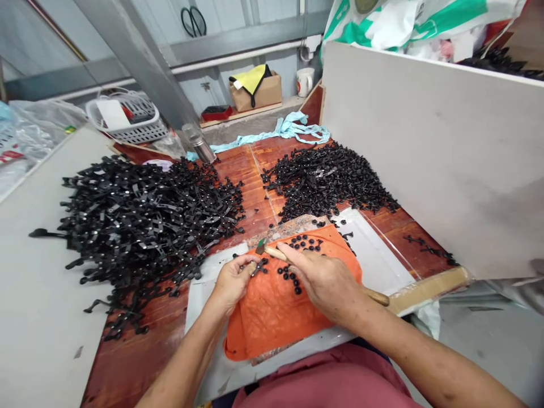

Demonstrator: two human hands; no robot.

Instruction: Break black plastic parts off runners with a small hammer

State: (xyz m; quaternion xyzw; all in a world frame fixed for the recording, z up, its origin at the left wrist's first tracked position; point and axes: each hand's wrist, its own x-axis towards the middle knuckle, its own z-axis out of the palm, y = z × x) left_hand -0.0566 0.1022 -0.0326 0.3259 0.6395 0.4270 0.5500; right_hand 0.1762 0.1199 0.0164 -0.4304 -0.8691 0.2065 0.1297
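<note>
Left grip (249,267) pinches a black part (260,266) at fingertips, above orange cloth (280,317). My right grip (317,275) is wrapped round the hammer (276,253); its head is just beside the part. Loose black caps (291,275) lie between both grips.

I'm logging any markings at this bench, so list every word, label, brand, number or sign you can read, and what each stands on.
No text can be read with certainty.
Green-and-white bag, top right: print creased and cut off, unreadable.
Clear plastic bag, far left: red marks beside it, too blurred and cropped to read.
White mug: small marking, too small to read.
White card on the basket: no writing can be made out.
</note>
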